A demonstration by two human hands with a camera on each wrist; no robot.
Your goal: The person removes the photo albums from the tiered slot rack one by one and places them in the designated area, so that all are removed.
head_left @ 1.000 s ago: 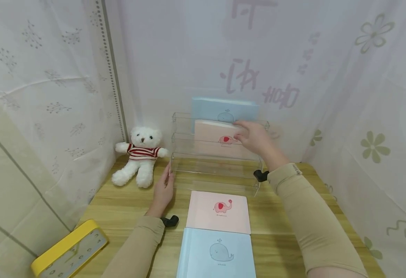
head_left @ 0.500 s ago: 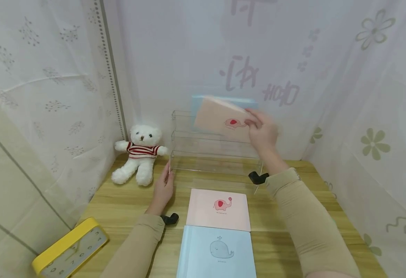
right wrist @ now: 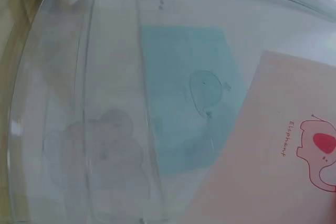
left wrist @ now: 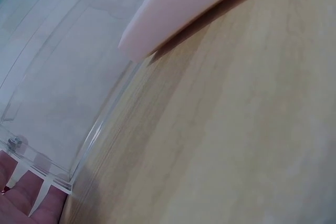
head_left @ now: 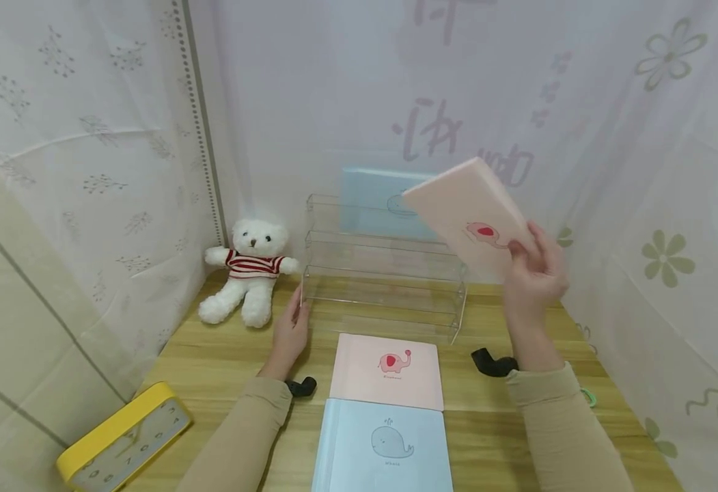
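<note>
My right hand [head_left: 533, 273] pinches a pink notebook [head_left: 466, 212] with an elephant on its cover by its right edge. The notebook hangs tilted in the air in front of the right end of a clear acrylic tiered rack [head_left: 383, 290]. Against the rack's left side my left hand [head_left: 290, 335] rests; its fingers [left wrist: 23, 187] lie along the outside of the side panel in the left wrist view. A light blue whale notebook [head_left: 365, 201] stands upright on the rack's top tier, partly behind the pink one.
On the wooden table [head_left: 488, 424] before the rack lie another pink elephant notebook [head_left: 359, 372] and a blue whale notebook [head_left: 352, 447], end to end. A white teddy bear [head_left: 254, 270] sits left of the rack. A yellow clock [head_left: 113, 424] lies front left.
My right hand has lifted the pink notebook out of the rack's second tier and carried it to the right, tilting it. The left hand stays at the rack's side.
</note>
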